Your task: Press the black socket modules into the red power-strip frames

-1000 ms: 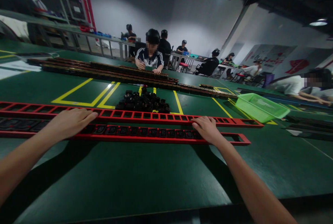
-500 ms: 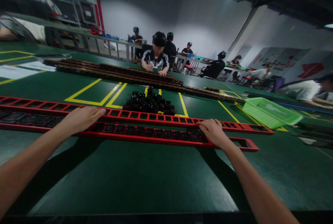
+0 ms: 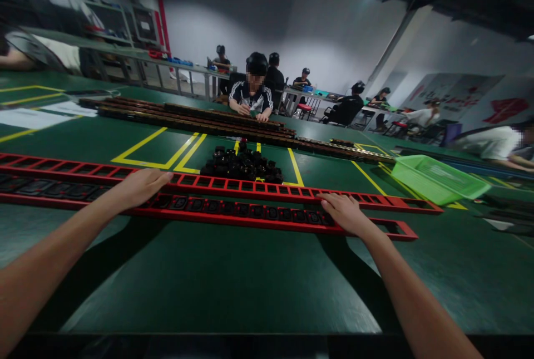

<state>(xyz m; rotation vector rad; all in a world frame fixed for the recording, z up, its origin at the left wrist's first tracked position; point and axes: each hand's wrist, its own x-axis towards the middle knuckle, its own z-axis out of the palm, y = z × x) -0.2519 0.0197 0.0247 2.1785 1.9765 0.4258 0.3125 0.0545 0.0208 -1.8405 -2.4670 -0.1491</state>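
Observation:
Two long red slotted frames lie side by side across the green table. The near frame [image 3: 233, 224] has a row of black socket-like inserts [image 3: 273, 212] along its slots, with a bare slot at its right end. The slots of the far frame [image 3: 258, 187] look bare. My left hand [image 3: 139, 187] is closed over the near frame on the left, fingers pointing right and partly hidden. Farther right, my right hand [image 3: 342, 213] bends over the same frame, its fingertips reaching the far frame's edge.
Behind the frames is a pile of black parts [image 3: 244, 164]. A light green basket [image 3: 440, 178] stands at the right. Long dark brown strips [image 3: 200, 119] lie across the table's far side, where a co-worker [image 3: 252, 92] sits. Yellow tape [image 3: 142, 163] marks the tabletop.
The view has shifted slightly. My right hand has slid a little left along the near frame; my left hand keeps its place on it.

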